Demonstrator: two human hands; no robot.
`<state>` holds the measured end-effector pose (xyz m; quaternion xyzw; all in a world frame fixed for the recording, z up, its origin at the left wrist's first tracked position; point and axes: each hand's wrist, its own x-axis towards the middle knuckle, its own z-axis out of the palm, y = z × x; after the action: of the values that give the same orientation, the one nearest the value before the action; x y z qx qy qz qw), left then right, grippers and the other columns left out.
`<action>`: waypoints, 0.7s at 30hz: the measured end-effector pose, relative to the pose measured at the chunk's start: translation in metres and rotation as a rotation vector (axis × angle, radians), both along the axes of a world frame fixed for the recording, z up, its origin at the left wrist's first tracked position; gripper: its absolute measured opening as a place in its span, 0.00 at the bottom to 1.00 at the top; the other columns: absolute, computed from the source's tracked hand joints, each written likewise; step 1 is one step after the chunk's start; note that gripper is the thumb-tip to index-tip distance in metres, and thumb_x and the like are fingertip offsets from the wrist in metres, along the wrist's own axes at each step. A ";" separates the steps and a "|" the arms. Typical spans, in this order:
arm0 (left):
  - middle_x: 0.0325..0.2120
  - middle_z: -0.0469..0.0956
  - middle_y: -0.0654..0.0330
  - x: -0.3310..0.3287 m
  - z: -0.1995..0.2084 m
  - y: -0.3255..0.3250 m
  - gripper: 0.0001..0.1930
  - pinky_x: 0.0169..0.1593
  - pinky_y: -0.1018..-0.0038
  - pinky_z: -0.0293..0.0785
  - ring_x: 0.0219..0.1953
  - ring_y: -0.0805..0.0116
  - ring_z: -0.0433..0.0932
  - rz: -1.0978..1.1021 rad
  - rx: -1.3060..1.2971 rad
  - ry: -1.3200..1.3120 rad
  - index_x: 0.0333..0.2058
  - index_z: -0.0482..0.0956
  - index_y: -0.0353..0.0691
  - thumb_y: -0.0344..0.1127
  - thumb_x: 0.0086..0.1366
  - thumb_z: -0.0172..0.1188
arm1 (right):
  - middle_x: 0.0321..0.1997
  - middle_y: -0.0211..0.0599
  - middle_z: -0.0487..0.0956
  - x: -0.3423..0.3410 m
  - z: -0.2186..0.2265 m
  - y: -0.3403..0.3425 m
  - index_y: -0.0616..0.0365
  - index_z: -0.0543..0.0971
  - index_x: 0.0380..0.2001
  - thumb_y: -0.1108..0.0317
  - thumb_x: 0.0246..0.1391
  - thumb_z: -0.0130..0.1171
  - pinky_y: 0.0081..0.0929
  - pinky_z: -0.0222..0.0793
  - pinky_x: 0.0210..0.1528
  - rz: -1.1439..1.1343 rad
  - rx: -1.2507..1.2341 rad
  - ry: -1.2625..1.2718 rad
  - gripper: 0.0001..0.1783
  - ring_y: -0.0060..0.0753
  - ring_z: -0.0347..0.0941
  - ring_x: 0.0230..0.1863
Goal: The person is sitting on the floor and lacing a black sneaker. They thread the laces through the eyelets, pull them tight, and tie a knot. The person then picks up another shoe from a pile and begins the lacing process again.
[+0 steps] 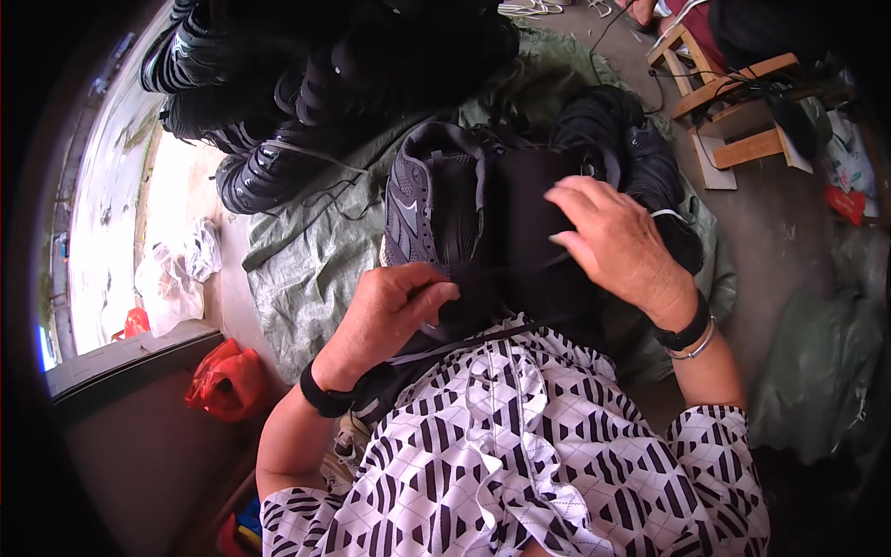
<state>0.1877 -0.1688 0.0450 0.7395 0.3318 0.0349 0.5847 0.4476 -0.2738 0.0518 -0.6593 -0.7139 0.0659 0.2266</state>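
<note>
A dark grey and black shoe upper with a pale side mark lies over my lap, its opening toward the far side. Just below its near end is my left hand, thumb and forefinger pressed together. Whatever sits in that pinch is too dark or thin to make out. To the right, my right hand is raised above the black cloth on my lap. Its thumb stands away from the fingers, and I see nothing between them. Black bands circle both wrists.
Black shoe uppers are heaped at far left; more dark ones lie beyond my right hand. Green sheeting covers the floor. A wooden stool-like frame stands at right, near another person. Red and white bags lie left.
</note>
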 end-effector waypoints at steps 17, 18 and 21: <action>0.55 0.67 0.53 0.035 -0.045 0.057 0.30 0.61 0.65 0.63 0.60 0.60 0.65 0.227 0.685 -0.106 0.56 0.70 0.43 0.45 0.57 0.67 | 0.33 0.40 0.82 -0.014 -0.041 0.119 0.63 0.79 0.41 0.73 0.56 0.53 0.25 0.73 0.34 0.058 -0.042 0.696 0.11 0.28 0.76 0.26; 0.55 0.67 0.53 0.038 -0.044 0.058 0.30 0.61 0.65 0.63 0.60 0.59 0.65 0.221 0.668 -0.101 0.56 0.70 0.43 0.45 0.56 0.67 | 0.34 0.42 0.82 -0.016 -0.050 0.127 0.64 0.79 0.41 0.72 0.56 0.54 0.27 0.73 0.35 0.060 0.041 0.589 0.11 0.32 0.77 0.28; 0.55 0.67 0.51 0.034 -0.044 0.062 0.32 0.61 0.64 0.64 0.60 0.56 0.66 0.205 0.610 -0.109 0.56 0.70 0.42 0.45 0.54 0.68 | 0.35 0.47 0.79 -0.013 -0.053 0.128 0.64 0.79 0.39 0.66 0.52 0.60 0.33 0.72 0.43 0.185 -0.164 0.366 0.14 0.44 0.77 0.39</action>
<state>0.2213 -0.1066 0.0011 0.8404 0.3468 0.2310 0.3465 0.4342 -0.1461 -0.0009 -0.5843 -0.7105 0.2628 0.2911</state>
